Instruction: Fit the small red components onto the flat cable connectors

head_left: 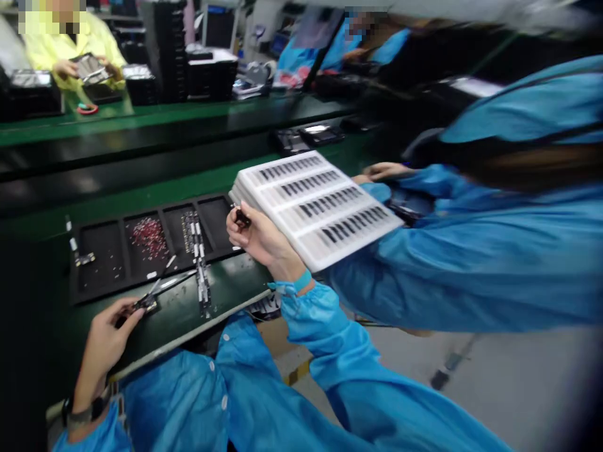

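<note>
At the bench's front edge my left hand (pixel 109 336) is closed, thumb and fingers pinching a small circuit board (pixel 149 304). Tweezers (pixel 175 282) lie just past that board on the green surface. My right hand (pixel 258 237) is raised beside a stack of white trays (pixel 294 221), its fingers curled round a small black part (pixel 242 218) whose exact kind I cannot make out. Rows of dark strips fill the top tray. A black divided tray (pixel 121 251) lies behind my hands, with tiny red pieces (pixel 149 238) in one compartment. Several small boards in a row (pixel 201 270) stretch from it toward me.
To my right a co-worker in a blue gown (pixel 471 263) sits close, an arm by the white trays. Across the bench, a person in yellow (pixel 94 37) holds a tray. Stacked black trays (pixel 164 50) stand at the back. The bench edge (pixel 188 339) runs before my lap.
</note>
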Demonstrator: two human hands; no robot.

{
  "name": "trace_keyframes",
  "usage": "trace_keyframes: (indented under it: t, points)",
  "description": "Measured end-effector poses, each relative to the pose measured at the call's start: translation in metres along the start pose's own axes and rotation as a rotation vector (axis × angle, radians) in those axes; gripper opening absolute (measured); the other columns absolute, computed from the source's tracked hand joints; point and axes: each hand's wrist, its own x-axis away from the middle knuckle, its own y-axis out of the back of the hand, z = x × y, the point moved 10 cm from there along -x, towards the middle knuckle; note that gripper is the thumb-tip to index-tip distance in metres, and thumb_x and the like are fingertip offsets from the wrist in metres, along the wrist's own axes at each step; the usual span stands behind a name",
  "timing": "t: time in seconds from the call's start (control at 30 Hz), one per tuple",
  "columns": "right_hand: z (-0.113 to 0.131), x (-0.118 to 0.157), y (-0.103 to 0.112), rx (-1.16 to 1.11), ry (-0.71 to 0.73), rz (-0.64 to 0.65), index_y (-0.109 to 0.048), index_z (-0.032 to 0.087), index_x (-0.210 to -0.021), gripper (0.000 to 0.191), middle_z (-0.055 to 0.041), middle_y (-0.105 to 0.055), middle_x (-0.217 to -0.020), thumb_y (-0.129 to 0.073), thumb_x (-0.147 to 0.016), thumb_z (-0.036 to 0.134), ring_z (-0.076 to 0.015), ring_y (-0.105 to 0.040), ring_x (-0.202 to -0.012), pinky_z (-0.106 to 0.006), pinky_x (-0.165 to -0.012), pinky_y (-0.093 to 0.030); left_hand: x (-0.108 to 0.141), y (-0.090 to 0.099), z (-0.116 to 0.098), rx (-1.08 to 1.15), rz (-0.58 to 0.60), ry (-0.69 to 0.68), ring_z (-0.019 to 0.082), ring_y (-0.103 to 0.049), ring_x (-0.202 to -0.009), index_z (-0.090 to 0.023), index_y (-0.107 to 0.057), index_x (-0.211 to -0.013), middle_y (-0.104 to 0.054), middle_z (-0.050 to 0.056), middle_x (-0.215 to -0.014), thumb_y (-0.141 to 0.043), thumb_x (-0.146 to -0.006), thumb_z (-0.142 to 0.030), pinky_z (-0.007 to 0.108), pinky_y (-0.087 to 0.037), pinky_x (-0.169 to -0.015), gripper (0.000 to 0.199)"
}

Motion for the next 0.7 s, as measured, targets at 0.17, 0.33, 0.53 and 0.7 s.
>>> trace_keyframes:
  t: [0.17,0.33,0.53,0.7]
  points:
    - [-0.082,-0.029,-0.057,-0.032,-0.204,0.15,-0.052,0.024,-0.076,0.071,0.0062,-0.043,-0.055,-0.067,-0.075,0.094,-0.0079,-0.026,-0.041,-0.029,-0.044,-0.024,0.013,-0.002,-0.005,-0.079,0.098,-0.002,0.023,-0.069,-0.072,-0.021,-0.082,-0.106,-0.079,0.006,-0.086,-0.067,-0.084,-0.048,0.035,-0.054,-0.073,0.038]
    - [-0.107,-0.068,-0.074,0.039,-0.198,0.177,-0.052,0.025,-0.08,0.076,0.002,-0.055,-0.056,-0.055,-0.076,0.101,-0.0114,-0.041,-0.041,-0.03,-0.045,-0.031,0.016,-0.001,-0.004,-0.216,0.04,-0.049,0.023,-0.065,-0.073,-0.023,-0.082,-0.105,-0.076,0.005,-0.088,-0.063,-0.09,-0.037,0.035,-0.051,-0.073,0.028]
    - [-0.113,-0.073,-0.091,-0.057,-0.193,0.338,-0.064,0.022,-0.1,0.055,-0.002,-0.072,-0.083,-0.08,-0.082,0.071,-0.0131,-0.055,-0.056,-0.028,-0.048,-0.04,0.024,-0.012,-0.016,-0.275,-0.019,-0.24,0.027,-0.066,-0.096,-0.022,-0.074,-0.087,-0.075,0.008,-0.093,-0.061,-0.096,-0.028,0.04,-0.053,-0.089,0.017]
    - [-0.114,-0.062,-0.097,-0.065,-0.181,0.472,-0.065,0.02,-0.105,0.046,-0.0026,-0.076,-0.09,-0.091,-0.078,0.047,-0.0133,-0.066,-0.071,-0.026,-0.061,-0.051,0.031,-0.005,-0.013,-0.149,-0.078,-0.283,0.024,-0.07,-0.089,-0.021,-0.077,-0.09,-0.077,0.006,-0.091,-0.066,-0.097,-0.03,0.037,-0.053,-0.088,0.016]
